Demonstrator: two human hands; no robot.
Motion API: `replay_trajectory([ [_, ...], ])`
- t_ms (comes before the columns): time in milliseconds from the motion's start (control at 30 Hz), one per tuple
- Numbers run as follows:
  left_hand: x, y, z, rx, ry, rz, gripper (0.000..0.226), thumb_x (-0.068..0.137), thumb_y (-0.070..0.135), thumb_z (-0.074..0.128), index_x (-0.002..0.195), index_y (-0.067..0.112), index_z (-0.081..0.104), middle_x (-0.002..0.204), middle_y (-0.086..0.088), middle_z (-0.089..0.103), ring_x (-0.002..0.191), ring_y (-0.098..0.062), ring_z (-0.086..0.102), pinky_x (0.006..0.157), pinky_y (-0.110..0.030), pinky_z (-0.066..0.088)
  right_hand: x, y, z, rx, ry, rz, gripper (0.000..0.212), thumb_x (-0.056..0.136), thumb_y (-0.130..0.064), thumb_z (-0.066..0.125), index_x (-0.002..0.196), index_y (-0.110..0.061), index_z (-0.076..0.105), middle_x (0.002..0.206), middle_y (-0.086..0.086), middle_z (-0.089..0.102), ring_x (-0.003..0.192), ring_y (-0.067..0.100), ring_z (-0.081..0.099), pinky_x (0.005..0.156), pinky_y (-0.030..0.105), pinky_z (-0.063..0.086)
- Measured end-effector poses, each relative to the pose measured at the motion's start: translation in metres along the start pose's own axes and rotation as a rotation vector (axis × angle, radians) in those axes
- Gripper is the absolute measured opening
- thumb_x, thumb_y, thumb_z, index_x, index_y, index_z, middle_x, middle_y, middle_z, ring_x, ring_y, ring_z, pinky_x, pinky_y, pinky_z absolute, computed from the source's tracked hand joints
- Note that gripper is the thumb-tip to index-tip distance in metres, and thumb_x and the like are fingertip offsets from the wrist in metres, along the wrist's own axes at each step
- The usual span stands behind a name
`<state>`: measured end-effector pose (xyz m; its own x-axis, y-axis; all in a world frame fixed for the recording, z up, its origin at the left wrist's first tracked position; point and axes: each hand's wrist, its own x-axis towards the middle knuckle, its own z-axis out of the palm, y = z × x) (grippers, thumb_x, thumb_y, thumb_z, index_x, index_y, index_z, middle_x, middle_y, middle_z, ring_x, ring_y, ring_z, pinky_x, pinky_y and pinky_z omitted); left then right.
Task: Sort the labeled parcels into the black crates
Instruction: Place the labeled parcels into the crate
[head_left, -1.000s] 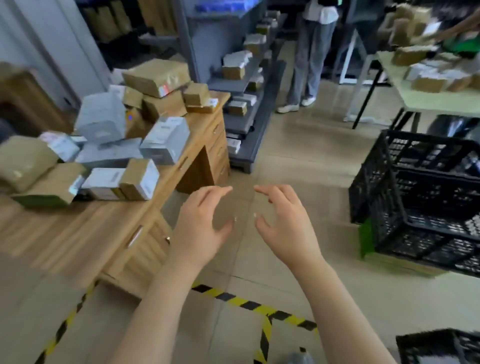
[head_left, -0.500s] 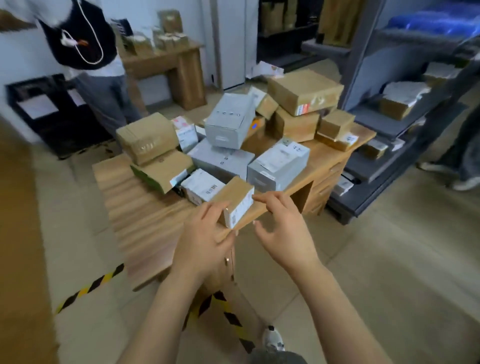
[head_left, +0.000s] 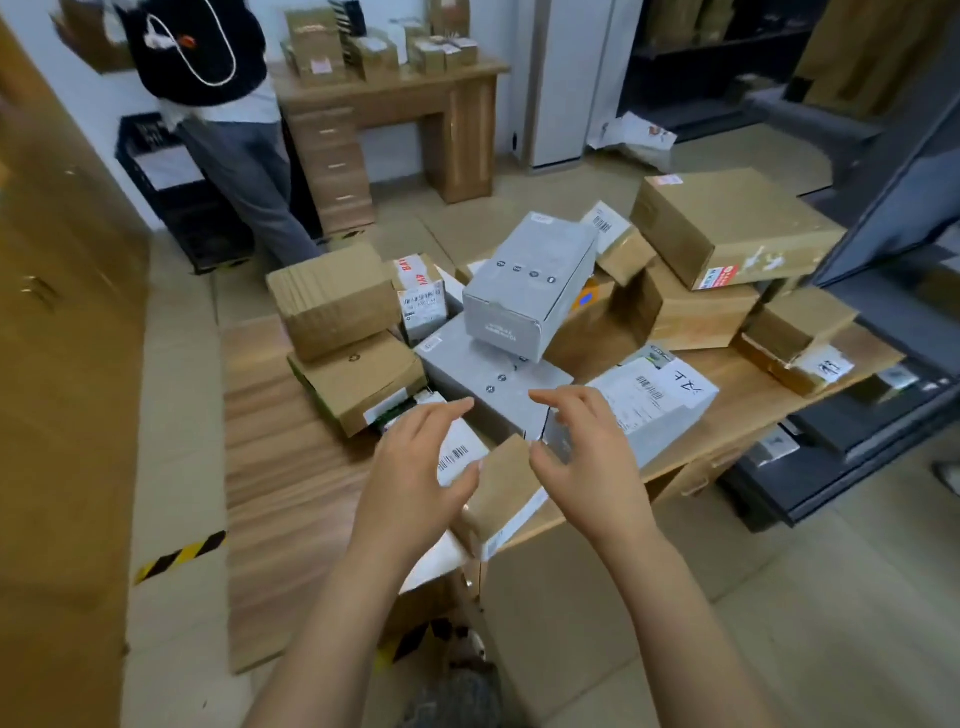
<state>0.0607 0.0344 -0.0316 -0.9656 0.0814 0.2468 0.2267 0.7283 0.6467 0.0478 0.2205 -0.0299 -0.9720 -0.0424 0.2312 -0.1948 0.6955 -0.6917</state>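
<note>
Two hands reach over the wooden desk (head_left: 291, 467), and neither grasps anything. The left hand (head_left: 415, 467) and the right hand (head_left: 587, 457) are both released, fingers spread and lightly bent, palms turned toward each other.

Between them lies one small brown parcel (head_left: 504, 493) at the desk's near edge. Its long axis runs roughly from 1 o'clock to 7 o'clock, and a white labelled face looks toward 4 o'clock. Whether either thumb touches it cannot be told.

Half under the left hand's fingers sits one white barcode box (head_left: 457, 452).

Outward, toward 12 o'clock, there are three grey boxes:
- the lower grey box (head_left: 488, 379), lying flat
- the upper grey box (head_left: 530, 280), tilted on top of it
- the labelled grey box (head_left: 639, 410), at 2 o'clock of the hands

At 10 o'clock a corrugated brown box (head_left: 332, 296) rests on a flat brown box (head_left: 358, 379). At 1 o'clock a large brown box (head_left: 727, 223) tops another stack.

One black crate (head_left: 156, 171) stands on the floor at 10 o'clock of the view, behind another person (head_left: 208, 52). A second desk (head_left: 389, 104) with parcels stands at 12 o'clock.
</note>
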Motion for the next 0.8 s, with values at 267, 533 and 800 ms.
replay_trajectory([
  [267, 0.118, -0.019, 0.012, -0.023, -0.06, 0.051, 0.052, 0.084, 0.023, 0.07, 0.133, 0.028, 0.051, 0.13, 0.01, 0.052, 0.122, -0.011, 0.046, 0.102, -0.039, 0.041, 0.089, 0.021, 0.011, -0.024, 0.055, 0.034, 0.049, 0.082, -0.009, 0.067, 0.128, -0.022, 0.057, 0.121, -0.01, 0.046, 0.106, 0.005, 0.051, 0.089, 0.015, 0.04],
  [533, 0.202, -0.036, 0.035, 0.02, -0.173, 0.027, 0.067, 0.082, 0.023, 0.072, 0.141, 0.03, 0.042, 0.136, 0.006, 0.045, 0.127, -0.015, 0.04, 0.107, -0.041, 0.038, 0.146, 0.049, 0.019, -0.071, 0.026, 0.133, 0.058, 0.081, -0.02, 0.071, 0.135, -0.023, 0.051, 0.127, -0.006, 0.045, 0.116, 0.012, 0.049, 0.091, 0.016, 0.036],
  [800, 0.249, -0.06, 0.062, 0.088, -0.28, -0.175, 0.101, 0.071, 0.03, 0.084, 0.15, 0.04, 0.022, 0.16, 0.005, 0.008, 0.147, -0.023, 0.009, 0.117, -0.051, 0.022, 0.19, 0.086, 0.028, -0.037, -0.269, 0.24, 0.098, 0.08, -0.033, 0.074, 0.152, -0.043, 0.008, 0.162, 0.0, 0.003, 0.148, 0.022, 0.013, 0.114, 0.034, 0.024],
])
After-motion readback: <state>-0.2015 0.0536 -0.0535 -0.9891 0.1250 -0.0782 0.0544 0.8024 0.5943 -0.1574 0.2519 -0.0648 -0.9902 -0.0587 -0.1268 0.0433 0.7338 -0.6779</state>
